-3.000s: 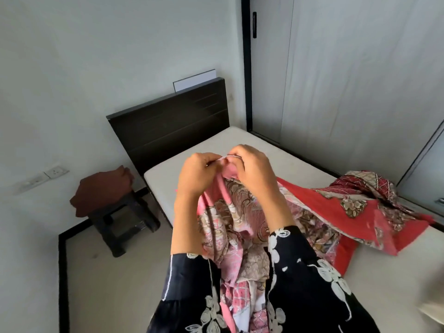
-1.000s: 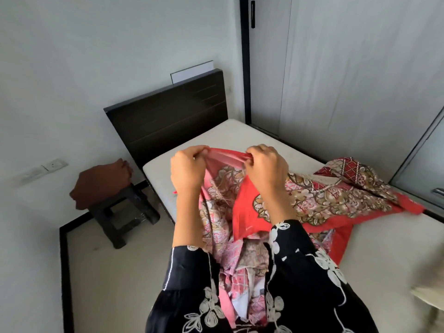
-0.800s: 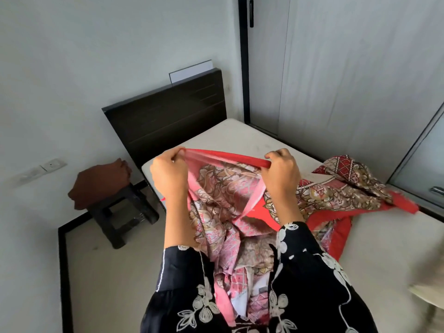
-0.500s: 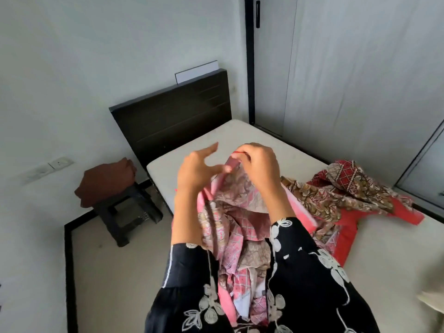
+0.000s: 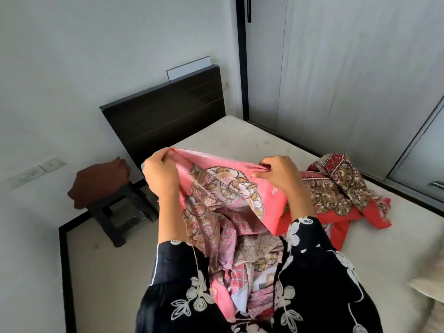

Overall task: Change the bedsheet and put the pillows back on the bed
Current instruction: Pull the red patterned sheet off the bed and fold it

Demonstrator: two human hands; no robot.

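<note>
Pale sliding doors (image 5: pixel 348 68) fill the far right of the room, running along the far side of the bed. The bed (image 5: pixel 240 138) has a bare, cream mattress with no sheet spread on it, and its dark headboard (image 5: pixel 165 116) stands against the white wall.

The bedsheet (image 5: pixel 230 188), pink with a brown floral print, is held up in front of the person over the near edge of the mattress. Its upper hem is stretched between the two hands, and loose folds hang down between the forearms. A redder, brown-patterned part of it lies bunched on the mattress to the right.

The person's black sleeves (image 5: pixel 312 260) carry white flower embroidery.

A dark stool (image 5: pixel 120 212) stands on the floor just beside the head of the bed, and a brown cloth (image 5: pixel 101 181) is draped over it. The corner of a cream pillow (image 5: pixel 430 284) shows at the lower right edge, resting on the mattress.

The left hand (image 5: pixel 161 174) has its fingers curled and pinches the hem at its left end. The right hand (image 5: pixel 281 174), fingers likewise curled, pinches the hem at its right end.

A white wall socket (image 5: pixel 51 164) sits low on the wall to the left of the stool.
</note>
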